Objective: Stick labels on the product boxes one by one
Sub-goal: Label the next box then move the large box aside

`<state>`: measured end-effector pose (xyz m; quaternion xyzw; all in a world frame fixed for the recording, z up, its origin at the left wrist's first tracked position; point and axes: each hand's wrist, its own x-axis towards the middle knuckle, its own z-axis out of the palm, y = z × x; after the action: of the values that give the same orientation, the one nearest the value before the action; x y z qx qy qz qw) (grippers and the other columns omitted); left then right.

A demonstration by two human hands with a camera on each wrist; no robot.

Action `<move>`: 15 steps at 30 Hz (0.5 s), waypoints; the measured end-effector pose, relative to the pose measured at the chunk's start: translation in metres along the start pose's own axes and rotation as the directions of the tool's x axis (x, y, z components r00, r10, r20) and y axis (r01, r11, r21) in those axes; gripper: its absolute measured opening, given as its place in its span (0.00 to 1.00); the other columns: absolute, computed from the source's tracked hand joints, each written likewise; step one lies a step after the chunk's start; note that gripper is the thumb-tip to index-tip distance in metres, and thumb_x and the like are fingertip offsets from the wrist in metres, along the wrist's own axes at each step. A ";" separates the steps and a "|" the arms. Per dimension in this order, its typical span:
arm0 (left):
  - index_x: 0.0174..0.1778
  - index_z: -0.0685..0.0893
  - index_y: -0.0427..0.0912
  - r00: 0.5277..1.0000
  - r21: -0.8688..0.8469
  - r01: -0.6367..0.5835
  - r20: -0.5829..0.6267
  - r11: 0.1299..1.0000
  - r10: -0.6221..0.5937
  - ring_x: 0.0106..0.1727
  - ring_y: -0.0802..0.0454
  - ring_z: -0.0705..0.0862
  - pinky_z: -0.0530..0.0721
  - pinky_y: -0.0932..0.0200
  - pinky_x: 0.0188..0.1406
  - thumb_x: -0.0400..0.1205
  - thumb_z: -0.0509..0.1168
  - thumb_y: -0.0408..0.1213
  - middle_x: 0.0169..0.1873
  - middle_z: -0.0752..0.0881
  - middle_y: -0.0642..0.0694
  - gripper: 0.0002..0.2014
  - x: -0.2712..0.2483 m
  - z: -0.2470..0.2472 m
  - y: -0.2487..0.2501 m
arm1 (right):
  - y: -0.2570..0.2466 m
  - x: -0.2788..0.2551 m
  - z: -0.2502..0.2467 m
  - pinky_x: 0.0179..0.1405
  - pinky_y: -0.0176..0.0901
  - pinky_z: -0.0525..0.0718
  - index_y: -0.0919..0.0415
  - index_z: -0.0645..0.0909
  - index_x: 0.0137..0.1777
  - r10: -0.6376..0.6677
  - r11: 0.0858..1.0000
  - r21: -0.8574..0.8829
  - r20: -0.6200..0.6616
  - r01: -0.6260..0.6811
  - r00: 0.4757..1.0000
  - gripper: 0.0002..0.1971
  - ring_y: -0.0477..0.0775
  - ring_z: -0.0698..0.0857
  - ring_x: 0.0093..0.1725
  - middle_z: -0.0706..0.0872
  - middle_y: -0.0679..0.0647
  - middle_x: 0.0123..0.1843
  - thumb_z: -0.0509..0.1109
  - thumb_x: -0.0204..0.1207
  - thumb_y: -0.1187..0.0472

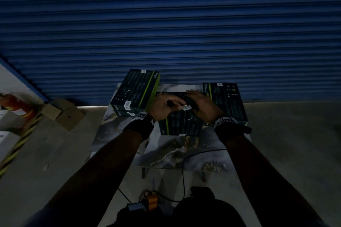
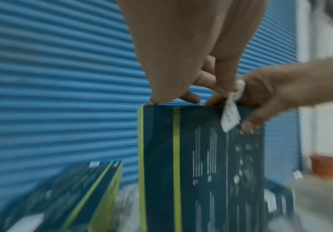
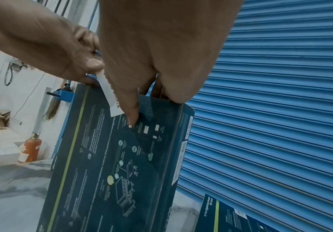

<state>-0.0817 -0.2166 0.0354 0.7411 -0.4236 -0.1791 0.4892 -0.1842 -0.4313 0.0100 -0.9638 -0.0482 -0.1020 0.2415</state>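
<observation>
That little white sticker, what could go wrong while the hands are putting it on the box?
The sticker hangs loose between both hands above the box, touching it only near its lower corner, if at all. It could fold, wrinkle or land crooked.

The left hand pinches its top end, and the right hand presses a fingertip beside it. The glue might cling to the fingers instead.

The box seems to stand tilted under their touch, so it might slip.

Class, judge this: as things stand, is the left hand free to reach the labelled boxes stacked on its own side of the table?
Probably not yet: the left hand pinches the white label over the middle box. The stack itself lies close beside it, unblocked.
</observation>
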 end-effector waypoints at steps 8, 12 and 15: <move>0.45 0.89 0.47 0.948 0.497 -0.128 -0.193 0.858 0.253 0.42 0.51 0.85 0.78 0.57 0.54 0.78 0.79 0.40 0.38 0.90 0.52 0.05 -0.004 0.017 0.011 | -0.002 0.002 -0.003 0.86 0.55 0.63 0.62 0.70 0.83 -0.006 0.998 0.067 -0.010 0.006 1.000 0.33 0.62 0.65 0.86 0.69 0.61 0.85 0.70 0.77 0.73; 0.40 0.89 0.50 0.917 0.572 -0.103 -0.261 0.814 0.300 0.41 0.48 0.83 0.73 0.61 0.50 0.76 0.74 0.33 0.35 0.89 0.52 0.06 -0.008 0.023 0.013 | 0.001 0.000 -0.004 0.87 0.48 0.58 0.62 0.70 0.84 -0.015 0.997 0.072 0.001 0.015 1.000 0.32 0.59 0.63 0.87 0.68 0.60 0.86 0.68 0.79 0.72; 0.41 0.90 0.53 0.907 0.621 -0.095 -0.268 0.778 0.324 0.44 0.48 0.81 0.78 0.59 0.46 0.77 0.76 0.35 0.35 0.88 0.54 0.06 -0.013 0.025 0.013 | 0.001 0.000 -0.004 0.86 0.43 0.55 0.62 0.70 0.84 -0.007 0.997 0.079 0.001 0.007 1.000 0.32 0.58 0.62 0.87 0.67 0.60 0.86 0.68 0.79 0.73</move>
<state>-0.1122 -0.2229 0.0334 0.8236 -0.4422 0.1582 0.3180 -0.1849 -0.4345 0.0132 -0.9534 -0.0555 -0.1003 0.2791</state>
